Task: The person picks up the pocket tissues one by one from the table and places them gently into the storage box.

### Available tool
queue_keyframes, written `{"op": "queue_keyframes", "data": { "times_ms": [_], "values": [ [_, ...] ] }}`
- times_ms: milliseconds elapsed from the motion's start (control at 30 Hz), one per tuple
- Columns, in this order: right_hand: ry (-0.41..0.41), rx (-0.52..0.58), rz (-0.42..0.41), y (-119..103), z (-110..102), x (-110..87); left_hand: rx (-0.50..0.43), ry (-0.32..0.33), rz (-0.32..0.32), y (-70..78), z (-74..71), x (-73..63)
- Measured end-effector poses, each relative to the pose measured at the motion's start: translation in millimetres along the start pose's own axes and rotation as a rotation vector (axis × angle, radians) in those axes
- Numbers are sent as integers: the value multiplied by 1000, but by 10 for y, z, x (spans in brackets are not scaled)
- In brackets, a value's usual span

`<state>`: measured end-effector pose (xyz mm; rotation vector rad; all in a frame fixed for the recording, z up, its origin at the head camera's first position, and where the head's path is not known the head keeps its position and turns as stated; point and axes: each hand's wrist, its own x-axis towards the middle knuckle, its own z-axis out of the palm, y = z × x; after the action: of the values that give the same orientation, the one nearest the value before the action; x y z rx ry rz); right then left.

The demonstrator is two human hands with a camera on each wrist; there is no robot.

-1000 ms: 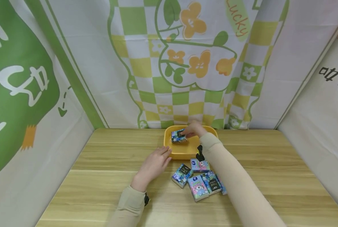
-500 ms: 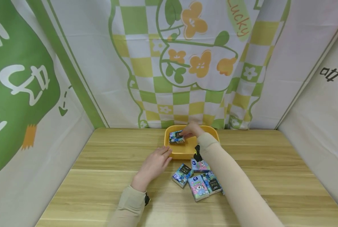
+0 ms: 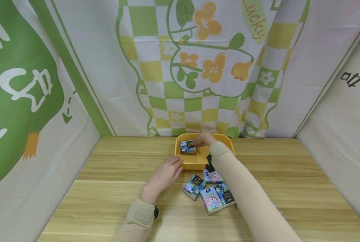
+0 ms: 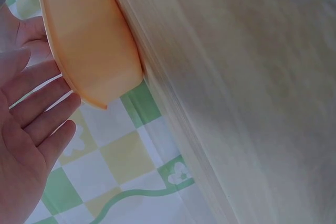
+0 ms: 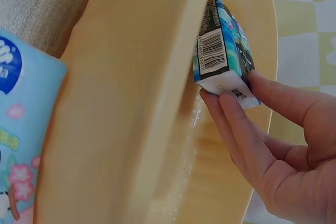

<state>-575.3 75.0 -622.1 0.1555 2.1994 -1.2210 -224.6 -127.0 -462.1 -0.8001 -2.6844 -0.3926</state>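
A yellow plastic basket (image 3: 195,166) stands at the back of the table. Inside its left part is a tissue pack (image 3: 186,147) with a blue floral print and a black label. My right hand (image 3: 201,138) reaches over the rim and pinches that pack by one end; the right wrist view shows thumb and fingers on its white end (image 5: 231,88). Whether the pack touches the basket floor, I cannot tell. My left hand (image 3: 165,173) touches the basket's front left corner, its fingers fairly straight in the left wrist view, beside the basket wall (image 4: 94,40).
In front of the basket lie several more tissue packs: a floral one (image 3: 194,187), a bear-printed one (image 3: 211,200), another floral one (image 3: 225,195) and a pink-blue one (image 3: 211,176) partly behind the right forearm. A patterned curtain (image 3: 174,101) hangs behind the wooden table (image 3: 107,195).
My right hand has moved the tissue pack a little to the left inside the basket. The right forearm has shifted left too and covers more of the loose packs. The left hand stays put.
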Motion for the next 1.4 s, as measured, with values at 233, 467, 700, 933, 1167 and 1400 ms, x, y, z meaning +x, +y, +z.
{"op": "queue_keyframes", "data": {
  "times_ms": [233, 467, 700, 933, 1167, 1400],
  "values": [
    [33, -35, 40, 169, -3, 435, 10, -5, 0, -5, -1, -2],
    [80, -100, 18, -324, 142, -1045, -2, -20, -7, -5, -16, -5],
    [90, -81, 85, -211, 123, -691, 2, -9, 3, -11, -7, -10],
    [82, -120, 114, -113, 121, -426, 8, -11, 0, -7, 3, -13],
    [-14, -106, 221, 164, -3, 509, -7, -12, -5, 2, -1, -9],
    [-56, -135, 228, 377, -65, 1185, -11, -6, 4, 5, -10, -3]
  ]
}}
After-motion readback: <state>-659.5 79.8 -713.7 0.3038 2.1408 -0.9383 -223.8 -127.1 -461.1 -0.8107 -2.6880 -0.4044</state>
